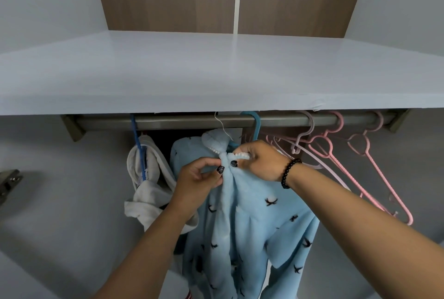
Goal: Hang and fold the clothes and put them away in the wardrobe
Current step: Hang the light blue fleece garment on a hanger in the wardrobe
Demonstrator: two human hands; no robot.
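A light blue fleece garment (254, 221) with small dark prints hangs from a teal hanger (255, 123) on the metal wardrobe rail (192, 120). Both of my hands are at its collar, where a white zipper shows. My left hand (199, 181) pinches the left front edge of the fleece just below the collar. My right hand (260, 160), with a black bead bracelet on the wrist, grips the right edge by the zipper. To the left, a white garment (153, 188) hangs on a blue hanger (138, 145).
Several bare pink hangers (341, 152) hang on the rail to the right. A pale shelf (216, 75) runs across just above the rail. A metal door hinge (8, 182) sticks out at the far left. Grey wardrobe walls stand on both sides.
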